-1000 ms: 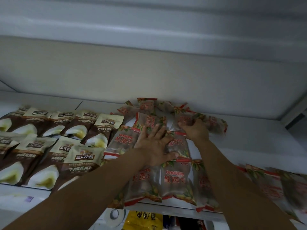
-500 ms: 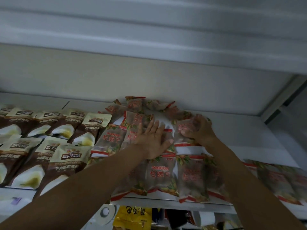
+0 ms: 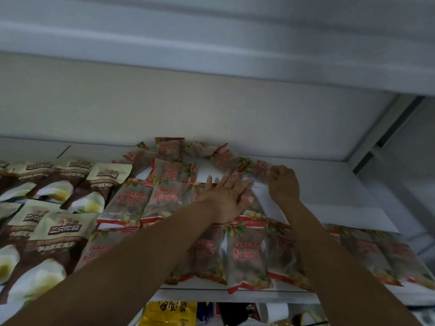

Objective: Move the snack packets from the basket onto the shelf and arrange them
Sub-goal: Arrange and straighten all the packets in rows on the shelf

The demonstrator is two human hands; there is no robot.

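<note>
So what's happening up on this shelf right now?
A person is arranging translucent red-trimmed snack packets on a white shelf. The left hand lies flat on the middle packets, while the right hand pinches one packet near the back. Brown-and-cream pouches already sit in rows to the left.

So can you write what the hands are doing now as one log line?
left hand: flat on red packets | right hand: pinching back packet | shelf: arranging

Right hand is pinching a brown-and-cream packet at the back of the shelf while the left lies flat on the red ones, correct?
Not quite. The head view shows the right hand pinching a red-printed packet; the brown-and-cream packets lie untouched at the left. The left hand does lie flat.
</note>
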